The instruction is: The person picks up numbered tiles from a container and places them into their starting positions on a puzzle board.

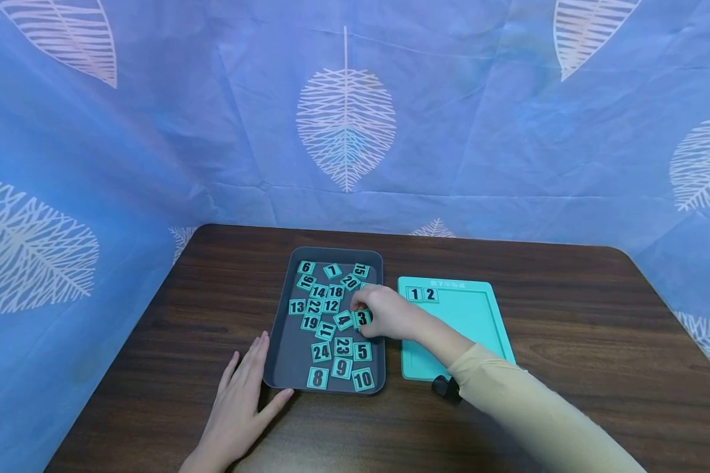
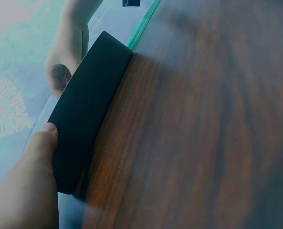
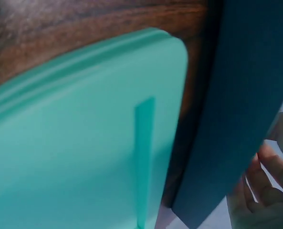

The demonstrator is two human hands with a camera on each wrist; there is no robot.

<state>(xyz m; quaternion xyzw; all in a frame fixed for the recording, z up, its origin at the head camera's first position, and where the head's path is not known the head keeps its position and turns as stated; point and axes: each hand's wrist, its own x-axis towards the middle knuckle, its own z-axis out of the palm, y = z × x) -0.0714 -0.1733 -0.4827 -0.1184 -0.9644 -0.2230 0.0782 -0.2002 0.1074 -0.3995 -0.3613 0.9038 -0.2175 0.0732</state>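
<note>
My right hand [image 1: 390,314] reaches over the right side of a dark grey tray [image 1: 286,361], its thumb and fingers curled about the edges of the number 3 tile [image 1: 363,318]. Close to its fingertips lies the number 4 tile [image 1: 344,320]. Several other turquoise number tiles are scattered in the tray at various angles. My left hand [image 1: 236,404] rests at the tray's near left corner with fingers straight along the side. In the left wrist view its thumb [image 2: 40,143] touches the rim of the tray's dark wall [image 2: 91,102].
A turquoise board [image 1: 470,322] with a raised rim lies right of the tray. The number 1 tile [image 1: 414,293] and number 2 tile [image 1: 430,294] sit side by side in its upper left. A black object [image 1: 446,389] is by the right wrist. Blue leaf-patterned cloth hangs behind the table.
</note>
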